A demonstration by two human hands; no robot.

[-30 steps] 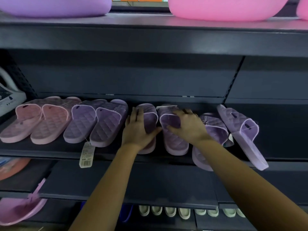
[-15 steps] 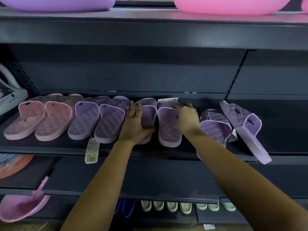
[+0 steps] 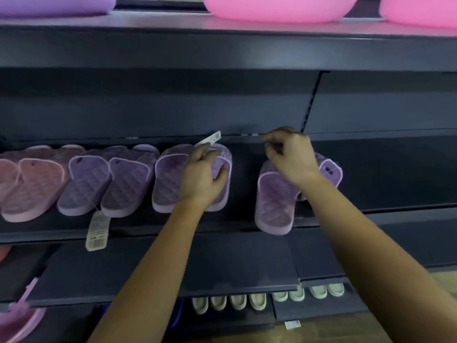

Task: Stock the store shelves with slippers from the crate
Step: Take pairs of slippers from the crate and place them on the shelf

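Head view: dark shelf (image 3: 222,226) carries a row of quilted slide slippers, toes pointing to the back. From the left: pink pair (image 3: 32,184), purple pair (image 3: 106,181) with a paper tag (image 3: 97,230) hanging over the shelf edge, then a purple pair (image 3: 173,177) under the left hand (image 3: 201,178), a gap, and a single purple slipper (image 3: 274,201) whose heel overhangs the shelf edge. Another purple slipper (image 3: 330,170) sits just behind the right hand (image 3: 293,157), mostly hidden.

Left grip: palm down on the right slipper of that pair, fingers over the strap, thumb hooked at its inner edge, so it's grasping the strap. A white tag (image 3: 210,139) sticks up at the fingertips.

Right grip: fingers curled in, pinched together above the single slipper's strap; cannot tell if anything is between them, blurred.

Cream slippers (image 3: 230,302) line a lower shelf.
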